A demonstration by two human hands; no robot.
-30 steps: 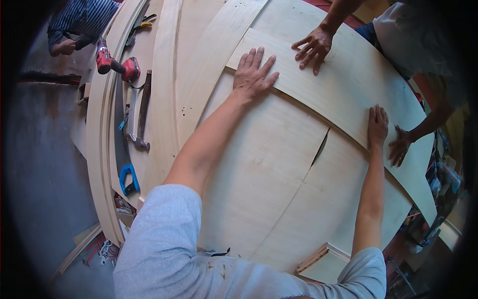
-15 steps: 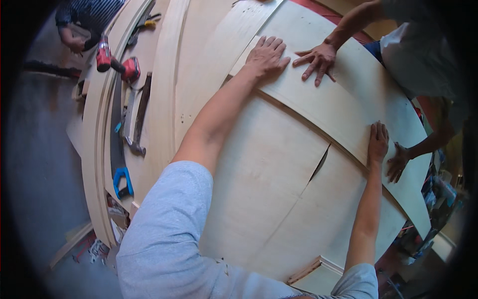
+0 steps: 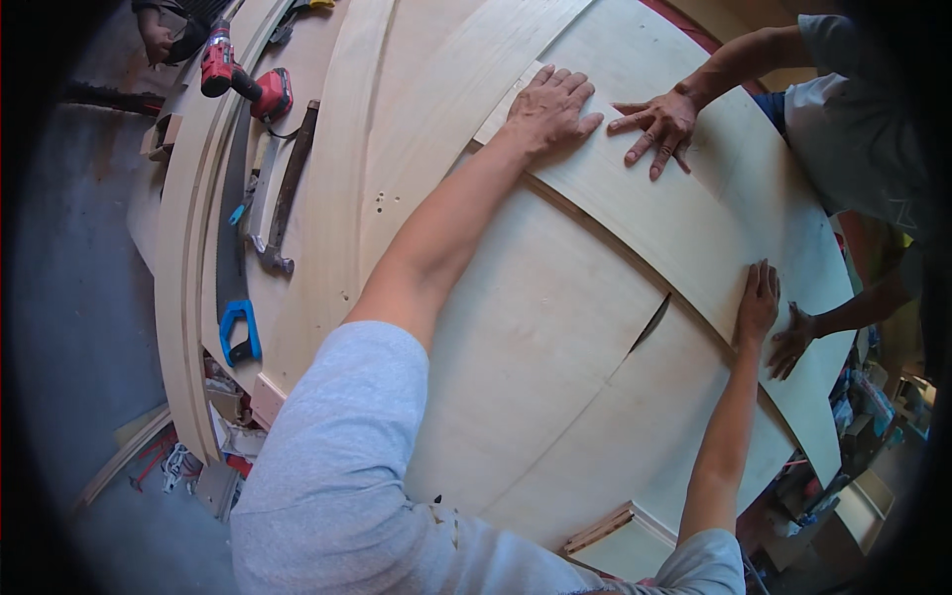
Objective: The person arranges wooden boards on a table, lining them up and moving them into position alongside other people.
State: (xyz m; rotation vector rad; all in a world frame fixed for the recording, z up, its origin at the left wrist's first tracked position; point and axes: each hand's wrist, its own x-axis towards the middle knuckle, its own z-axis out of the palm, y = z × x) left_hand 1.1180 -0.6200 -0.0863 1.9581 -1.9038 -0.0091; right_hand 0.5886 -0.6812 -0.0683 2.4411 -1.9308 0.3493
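My left hand (image 3: 550,114) lies palm down on the upper left part of a pale wooden board (image 3: 635,228), fingers out toward its upper edge. My right hand (image 3: 759,307) rests on the same board farther right, fingers extended, at its near edge. This board overlaps a larger plywood sheet (image 3: 535,357) with a long dark slit (image 3: 648,322). A co-worker's spread hand (image 3: 659,134) presses on the board right of my left hand; their other hand (image 3: 791,342) is just right of mine.
At left lie a red cordless drill (image 3: 268,94), a hammer (image 3: 270,258), a blue-handled saw (image 3: 238,332) and long curved strips (image 3: 178,337). Another person's hand (image 3: 157,40) shows at top left. A short stacked piece (image 3: 625,540) lies bottom right, with clutter (image 3: 873,416) beyond.
My left hand has slid up and right, farther onto the board. My right hand and the co-worker's hands sit lower in the picture, and the view has shifted somewhat.
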